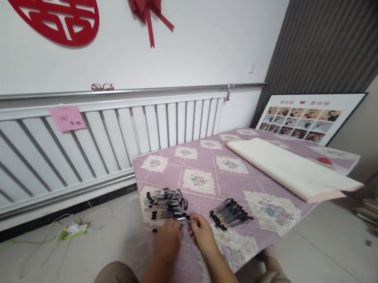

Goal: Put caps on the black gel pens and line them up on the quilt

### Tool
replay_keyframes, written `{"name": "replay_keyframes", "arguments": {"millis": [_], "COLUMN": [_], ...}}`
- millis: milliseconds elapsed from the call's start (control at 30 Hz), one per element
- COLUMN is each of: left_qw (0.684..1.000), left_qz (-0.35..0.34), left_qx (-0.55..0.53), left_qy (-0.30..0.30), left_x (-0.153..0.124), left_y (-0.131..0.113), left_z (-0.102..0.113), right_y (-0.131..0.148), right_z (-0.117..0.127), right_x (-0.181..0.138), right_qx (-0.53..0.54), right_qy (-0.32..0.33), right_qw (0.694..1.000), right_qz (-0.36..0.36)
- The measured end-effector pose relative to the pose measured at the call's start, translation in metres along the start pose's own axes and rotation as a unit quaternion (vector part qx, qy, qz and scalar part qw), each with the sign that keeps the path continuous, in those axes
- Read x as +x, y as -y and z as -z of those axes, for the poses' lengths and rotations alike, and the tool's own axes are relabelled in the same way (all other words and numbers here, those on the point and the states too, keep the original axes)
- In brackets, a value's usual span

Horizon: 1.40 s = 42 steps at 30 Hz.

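My left hand (169, 237) is closed around a pen (155, 230), whose dark end pokes out on the left side of the fingers. Close beside it, my right hand (201, 234) has its thumb and fingers pinched together; whatever they hold is too small to make out. Just beyond the left hand lies a loose pile of black-and-clear pens (167, 201) on the purple floral tablecloth (183, 261). To the right of my right hand, a second group of pens (229, 213) lies side by side in a slanted, neater stack.
A folded cream sheet (280, 166) covers the table's right part, with a small red item (325, 161) behind it. A photo board (303, 119) leans at the far end. The radiator (137, 132) borders the back; a power strip (74, 229) sits on the floor.
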<state>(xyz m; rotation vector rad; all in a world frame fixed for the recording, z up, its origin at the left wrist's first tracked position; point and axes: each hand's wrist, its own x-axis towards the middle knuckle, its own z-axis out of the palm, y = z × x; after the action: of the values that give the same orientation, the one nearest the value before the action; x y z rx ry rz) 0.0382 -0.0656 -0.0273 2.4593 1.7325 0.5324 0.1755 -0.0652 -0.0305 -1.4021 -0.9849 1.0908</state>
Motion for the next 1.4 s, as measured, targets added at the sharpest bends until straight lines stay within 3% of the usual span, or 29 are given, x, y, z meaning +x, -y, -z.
{"name": "replay_keyframes", "arguments": {"millis": [467, 700, 800, 900, 1000, 1067, 1233, 1400], "left_qw": [0.999, 0.998, 0.997, 0.997, 0.998, 0.998, 0.998, 0.998], "left_qz": [-0.031, -0.052, -0.054, -0.052, -0.054, -0.056, -0.045, -0.039], "left_qx": [-0.016, -0.028, -0.033, -0.035, -0.032, -0.028, -0.029, -0.038], "left_qy": [-0.031, -0.035, -0.033, -0.032, -0.032, -0.033, -0.026, -0.012], "left_x": [0.001, 0.003, 0.003, 0.003, 0.003, 0.003, 0.003, 0.004], "left_y": [0.002, 0.005, 0.006, 0.006, 0.005, 0.004, 0.004, 0.003], "left_z": [-0.002, -0.008, -0.010, -0.009, -0.007, -0.006, -0.005, -0.005], "right_y": [-0.011, -0.005, -0.009, -0.017, -0.024, -0.028, -0.027, -0.015], "right_z": [0.003, 0.013, 0.036, 0.076, 0.117, 0.134, 0.139, 0.132], "right_x": [-0.003, -0.018, -0.021, -0.017, -0.010, -0.006, -0.007, -0.012], "right_qx": [0.011, -0.051, -0.155, -0.242, -0.331, -0.390, -0.509, -0.573], "right_qy": [-0.032, -0.065, -0.117, -0.200, -0.273, -0.278, -0.233, -0.198], "right_qw": [0.997, 0.985, 0.958, 0.912, 0.860, 0.833, 0.785, 0.759], "right_qz": [0.074, 0.150, 0.209, 0.264, 0.277, 0.279, 0.265, 0.238]}}
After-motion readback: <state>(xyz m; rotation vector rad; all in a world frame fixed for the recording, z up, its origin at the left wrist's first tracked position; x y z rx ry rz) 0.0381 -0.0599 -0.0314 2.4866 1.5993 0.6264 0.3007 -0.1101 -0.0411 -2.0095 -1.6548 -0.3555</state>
